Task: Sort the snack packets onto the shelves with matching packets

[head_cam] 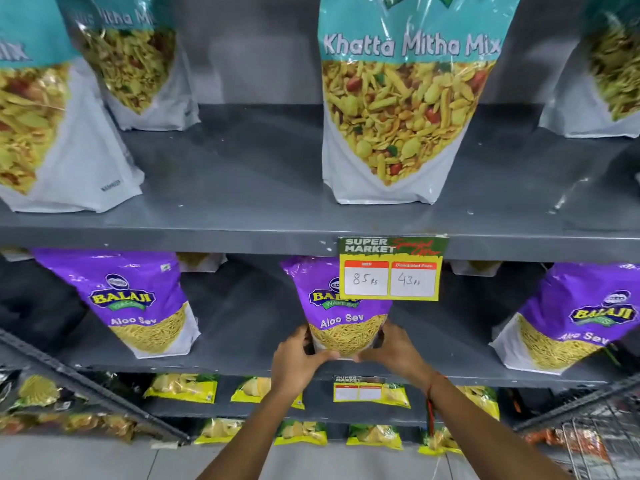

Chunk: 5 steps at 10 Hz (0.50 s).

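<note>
A purple Aloo Sev packet (341, 327) stands upright at the middle of the second grey shelf (242, 355). My left hand (298, 362) grips its lower left side and my right hand (394, 351) grips its lower right side. Two matching purple Aloo Sev packets stand on the same shelf, one at the left (135, 306) and one at the right (575, 320). A price tag (391, 271) hanging from the shelf above hides the held packet's upper right corner.
The top shelf (242, 188) carries teal Khatta Mitha Mix packets (401, 109). Lower shelves hold yellow snack packets (183, 388). A wire basket (595, 441) sits at the lower right. A side rack with mixed packets (45, 407) is at the lower left.
</note>
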{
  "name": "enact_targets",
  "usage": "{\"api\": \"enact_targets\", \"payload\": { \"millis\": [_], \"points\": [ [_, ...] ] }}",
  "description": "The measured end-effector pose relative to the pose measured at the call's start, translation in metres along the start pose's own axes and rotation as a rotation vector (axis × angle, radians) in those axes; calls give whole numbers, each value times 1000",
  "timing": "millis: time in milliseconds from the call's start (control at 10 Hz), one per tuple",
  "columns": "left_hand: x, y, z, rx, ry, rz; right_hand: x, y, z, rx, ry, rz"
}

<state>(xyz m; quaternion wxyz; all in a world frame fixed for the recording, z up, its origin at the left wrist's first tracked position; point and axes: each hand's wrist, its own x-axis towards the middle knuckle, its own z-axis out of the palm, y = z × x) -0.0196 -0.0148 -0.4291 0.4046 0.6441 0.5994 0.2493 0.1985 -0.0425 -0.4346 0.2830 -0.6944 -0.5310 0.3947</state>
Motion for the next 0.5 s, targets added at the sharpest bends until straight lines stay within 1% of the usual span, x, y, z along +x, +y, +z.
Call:
{"api": "enact_targets", "payload": {
  "millis": [100, 300, 400, 500],
  "points": [
    [0, -1, 7, 10, -3, -21, 4, 10, 1, 9, -23, 4],
    [-7, -1, 10, -16, -14, -6, 0, 14, 4, 11, -6, -21],
    [-16, -3, 9, -38, -12, 22, -15, 6, 6, 58, 45, -78],
    [-29, -6, 6, -103, 42, 70, -40, -2, 9, 281, 168, -144]
  ]
}}
